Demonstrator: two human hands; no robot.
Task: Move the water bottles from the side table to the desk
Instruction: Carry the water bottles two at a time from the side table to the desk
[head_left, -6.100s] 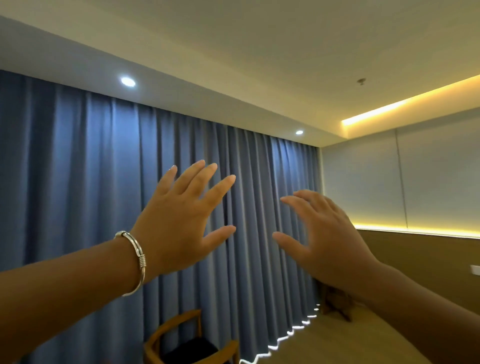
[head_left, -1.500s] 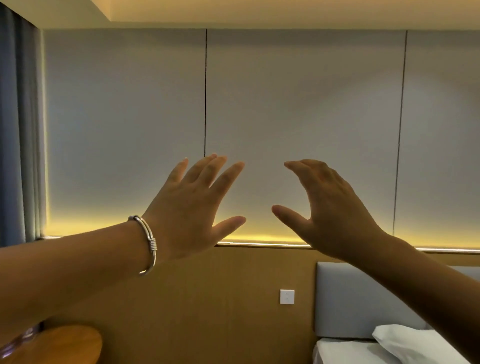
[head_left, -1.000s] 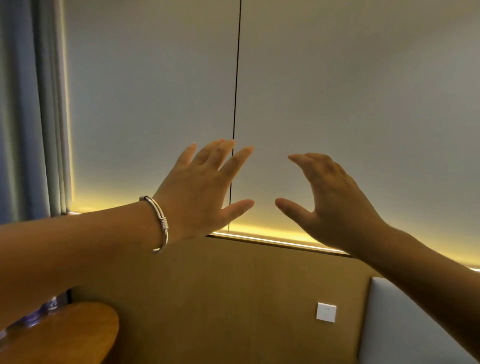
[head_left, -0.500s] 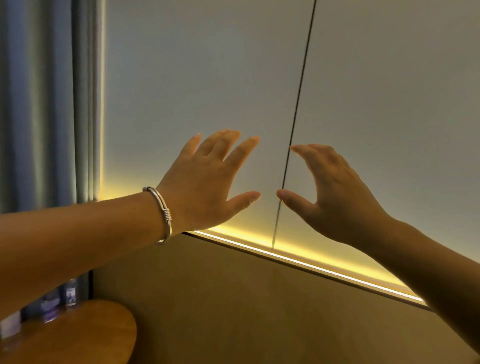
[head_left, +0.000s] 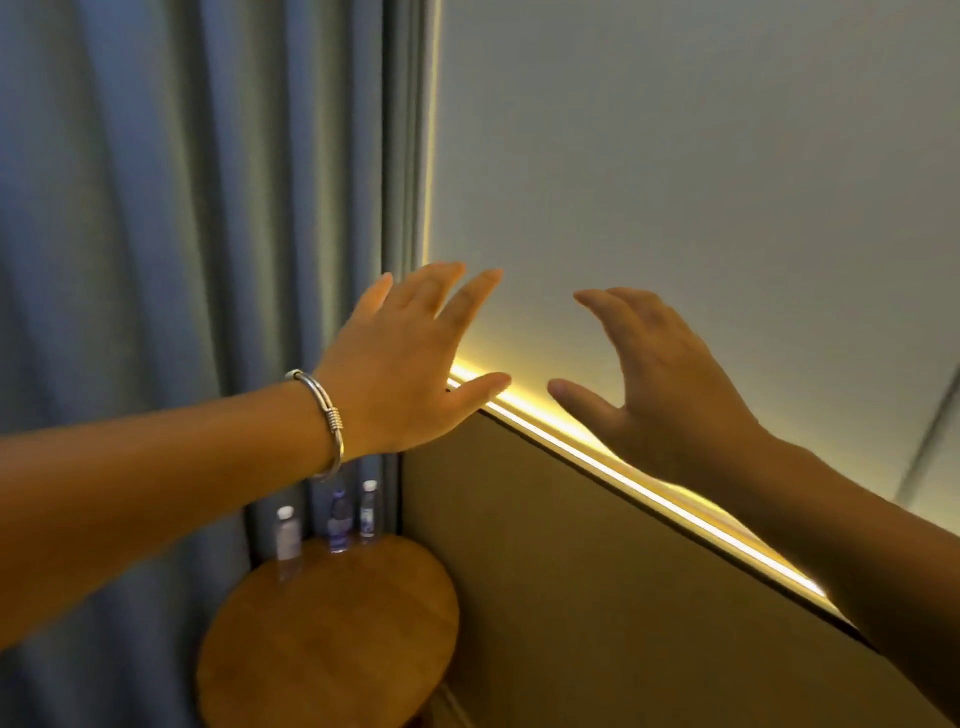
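Three small clear water bottles stand upright at the far edge of a round wooden side table (head_left: 332, 634): one at the left (head_left: 287, 540), one in the middle (head_left: 338, 522), one at the right (head_left: 368, 512). My left hand (head_left: 410, 364), with a silver bracelet on its wrist, is raised in the air well above the bottles, fingers spread, holding nothing. My right hand (head_left: 654, 379) is raised beside it, fingers apart and empty. The desk is out of view.
Blue-grey curtains (head_left: 156, 234) hang behind the side table on the left. A pale wall panel (head_left: 701, 156) fills the right, with a lit strip (head_left: 623, 467) above a brown wood panel (head_left: 597, 597) next to the table.
The view has swung left and down, from wall and bed to the corner. The side table and all three bottles have come into sight. Both hands stay raised, open and empty.
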